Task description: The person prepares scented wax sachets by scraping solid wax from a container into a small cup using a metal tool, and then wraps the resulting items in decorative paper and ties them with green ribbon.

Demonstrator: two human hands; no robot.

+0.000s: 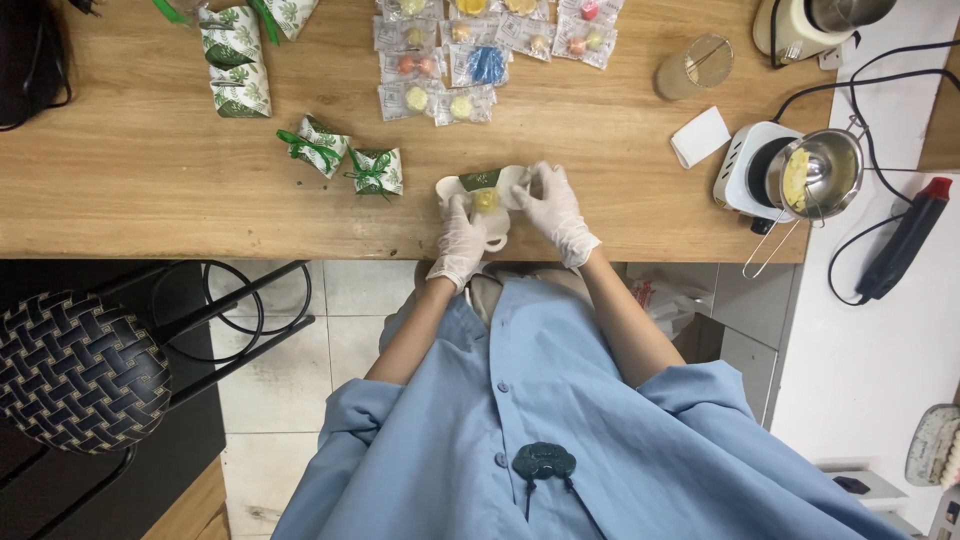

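Note:
Both my hands wear white gloves and meet at the near edge of a wooden table (140, 170). My left hand (461, 240) and my right hand (556, 210) hold a small white and green leaf-print box (484, 186) with its flaps spread open. A small yellow round piece (485, 200) sits inside it. Two closed leaf-print boxes (345, 158) tied with green ribbon stand just to the left.
Several clear packets of coloured pieces (480, 55) lie at the far side. More leaf-print boxes (235, 65) are at the far left. A small hot plate with a steel pot (815, 172), a cup (694, 66), a white card (701, 136) and cables stand at the right. A woven stool (75, 370) is at the lower left.

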